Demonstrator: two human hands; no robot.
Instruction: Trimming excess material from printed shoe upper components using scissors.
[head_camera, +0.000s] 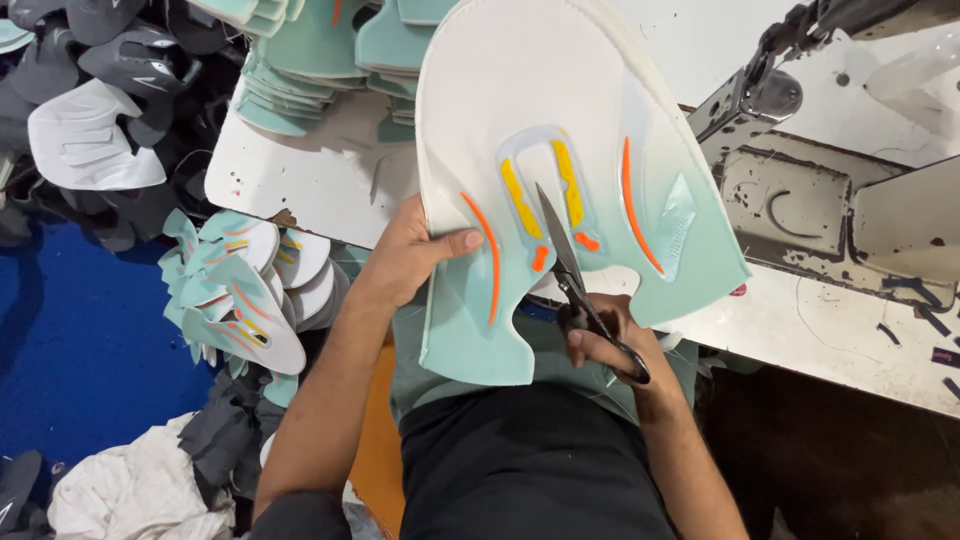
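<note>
Left hand (405, 262): clamped on the left edge of the shoe upper panel (560, 170), thumb pressed on its face beside the left orange stripe (484, 250), the other fingers hidden behind the panel.
Right hand (605, 345): closed through the black loops of the scissors (575, 275), just under the notch in the panel's lower edge.
Scissors: blades point up over the panel's centre, the tip lying between the two yellow strips (545, 190); whether the blades are parted I cannot tell.
Shoe upper panel: white fading to mint green, held up in the air over the person's lap, in front of the near edge of the counter (850, 350), not resting on it.
Sewing machine (800, 160): stands on the counter toward its right side, behind the panel.
Stacks: mint cut pieces (290, 90) piled at the counter's far left corner; a heap of finished panels (240, 290) lies off the counter's left edge, with dark pieces (120, 50) beyond.
Risk, as I judge it: the blade tip sits on the printed face, so a slip could nick the yellow strips or the clear film around them.
Cause: the panel is floppy and gripped at one edge only, so it may buckle under the blades.
Second risk: the left thumb lies near the cutting line.
</note>
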